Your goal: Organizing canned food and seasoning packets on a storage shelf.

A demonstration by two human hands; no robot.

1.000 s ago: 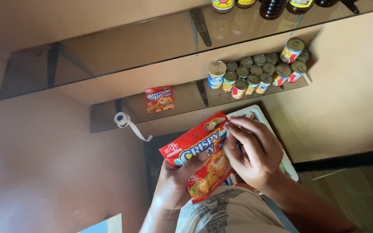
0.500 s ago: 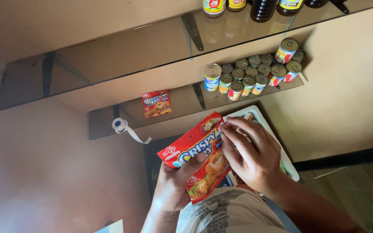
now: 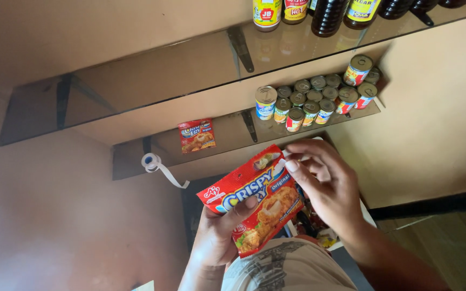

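The red packet (image 3: 254, 202) is glossy plastic film; the shelves (image 3: 152, 81) are smooth tinted glass (on dark metal brackets (image 3: 240, 47)), bearing shiny metal cans (image 3: 311, 99) with paper labels.

Cans (image 3: 315, 99) and a red packet (image 3: 196, 135) sit on the lower glass shelf (image 3: 233, 132), bottles (image 3: 327, 16) above.

Red sachet (image 3: 254, 202) held in hands; smaller red sachet (image 3: 196, 135) on shelf; cans' labels (image 3: 266, 108) seemingly multicoloured.
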